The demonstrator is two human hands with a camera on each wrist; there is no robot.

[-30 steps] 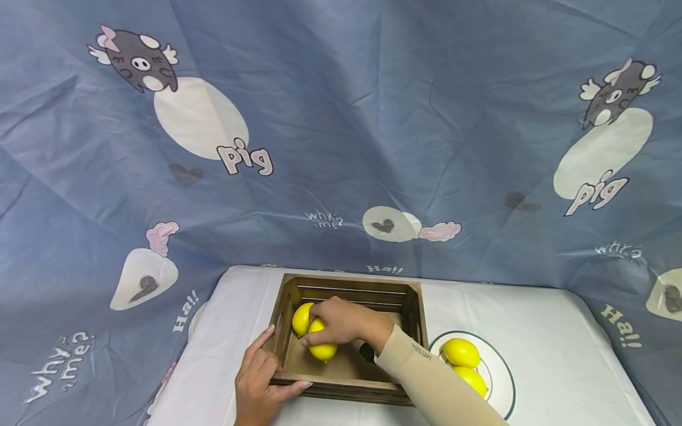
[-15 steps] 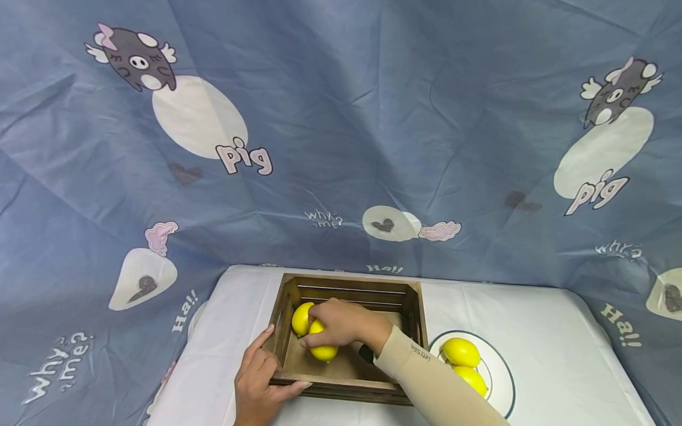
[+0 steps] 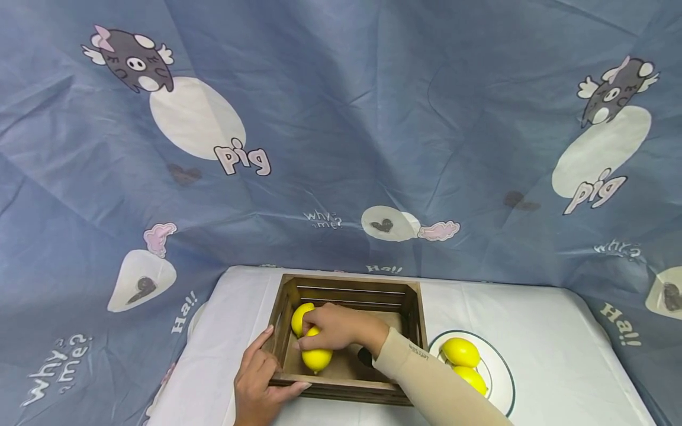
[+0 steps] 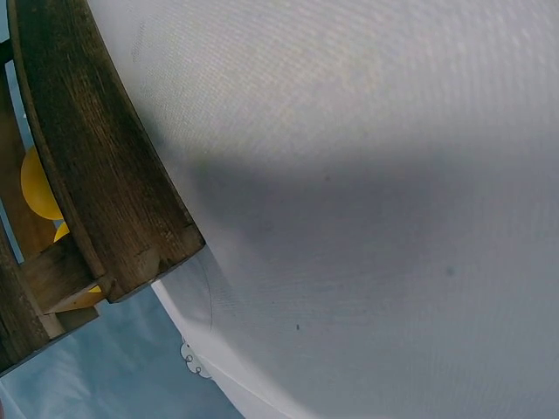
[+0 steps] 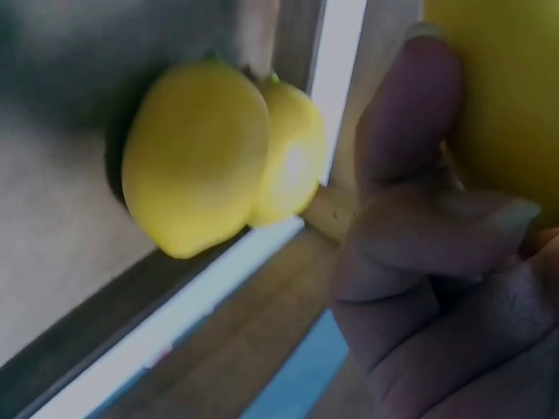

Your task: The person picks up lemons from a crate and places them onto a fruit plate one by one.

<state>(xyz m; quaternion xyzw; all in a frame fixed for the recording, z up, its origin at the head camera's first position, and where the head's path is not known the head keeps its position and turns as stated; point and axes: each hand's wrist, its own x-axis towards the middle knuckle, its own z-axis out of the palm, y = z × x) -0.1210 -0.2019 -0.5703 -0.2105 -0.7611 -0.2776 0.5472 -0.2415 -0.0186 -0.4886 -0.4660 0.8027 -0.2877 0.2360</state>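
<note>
A brown wooden crate [image 3: 346, 387] sits on the white-covered table. At its near left corner my left hand [image 3: 258, 378] grips the crate, thumb along the front rim and fingers against the left side. Inside the crate, my right hand [image 3: 341, 328] holds a yellow lemon [image 3: 317, 358]; the right wrist view shows fingers pressed to that lemon [image 5: 507, 105]. Two more lemons lie side by side in the crate, the larger-looking one [image 5: 196, 157] partly covering the other lemon [image 5: 293, 153]. In the head view, one lemon [image 3: 301, 318] shows at the back left.
To the crate's right stands a white plate [image 3: 501, 373] with a dark rim, bearing two lemons [image 3: 462, 353]; the right sleeve passes over its left side. Behind the table hangs a blue cloth [image 3: 319, 148] with pig prints.
My right hand has shifted slightly left and toward the crate's front, and the lemon in it has moved along. The left hand keeps its place on the crate.
</note>
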